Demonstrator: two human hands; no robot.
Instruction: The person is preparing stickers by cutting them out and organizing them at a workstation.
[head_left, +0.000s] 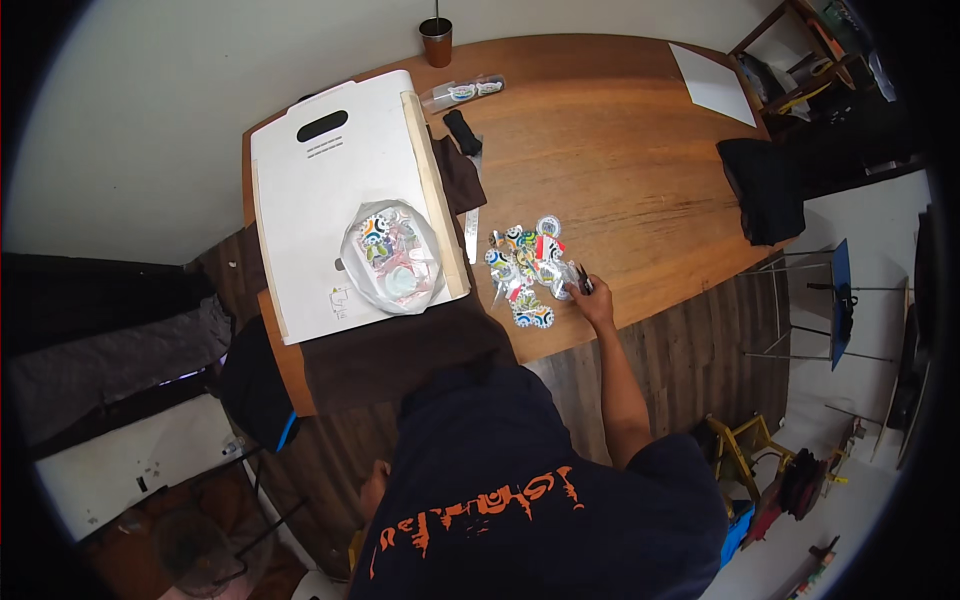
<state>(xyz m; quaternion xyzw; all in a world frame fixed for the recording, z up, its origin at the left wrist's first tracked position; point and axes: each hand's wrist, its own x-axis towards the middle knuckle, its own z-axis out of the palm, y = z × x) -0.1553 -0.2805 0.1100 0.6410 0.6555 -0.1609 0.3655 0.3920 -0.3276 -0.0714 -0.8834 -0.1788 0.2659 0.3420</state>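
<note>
My right hand (597,302) is closed around a small dark tool (585,281), whose exact kind I cannot make out. It is at the right edge of a loose pile of colourful patterned stickers or cutouts (515,262) near the front edge of the wooden table. Some pieces in the pile look shiny, as if in clear wrapping. My left hand (375,487) hangs low beside my body, away from the table; my dark shirt hides most of it, and its fingers do not show clearly.
On the wooden table (600,130), a white board (290,220) holds an open clear plastic bag (395,290) of similar pieces. Near it are a ruler (472,235), a black bundle (461,132) and a clear tube (465,92). Black cloth (762,190) drapes over the right edge.
</note>
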